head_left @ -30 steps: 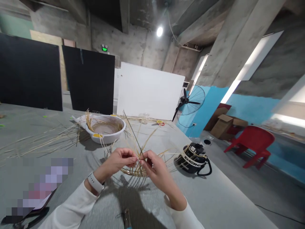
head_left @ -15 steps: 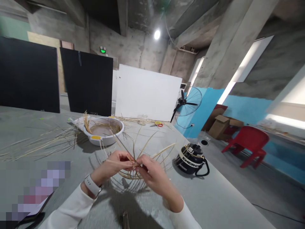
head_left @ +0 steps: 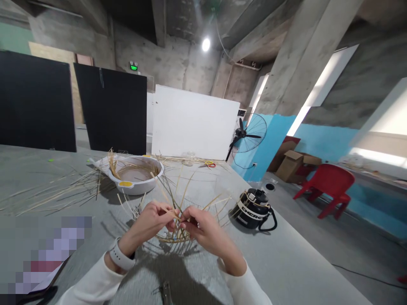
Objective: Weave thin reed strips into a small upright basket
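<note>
l hand [head_left: 154,218]: fingers narrow, tips pinching thin cane strips [head_left: 172,210] at centre of view; white watch band [head_left: 121,255] on that wrist, white sleeve behind
r hand [head_left: 202,226]: also narrow, thumb + index closed on the same strips, tips just beside those of l hand; exact crossing pt btwn fingers partly hidden, can't tell which strip lies over which

open basket frame [head_left: 173,240]: on/just over the counter [head_left: 286,262], directly under both hands; curved rim on near side, loose ends fanning out l, r & far side; contact w/ counter unclear

white basin [head_left: 135,188]: on counter, beyond l hand & to its l; yellow grip tabs, bundle of strips coiled inside, ends up over l side
loose strips [head_left: 60,186]: spread on counter, l of basin
scissors [head_left: 208,164]: yellow/red handles, far part of counter, near clear container [head_left: 189,159]
black jug [head_left: 252,209]: upright, r of r hand, well apart; white lettered band, strap loop on its r side
small tool [head_left: 166,292]: near edge of view, below hands, partly cut off; type n/a
pixelated item [head_left: 51,258]: near l, details masked

bkgd: white panel [head_left: 193,123], black fan [head_left: 249,133], red chair [head_left: 330,184] on floor to r
</note>
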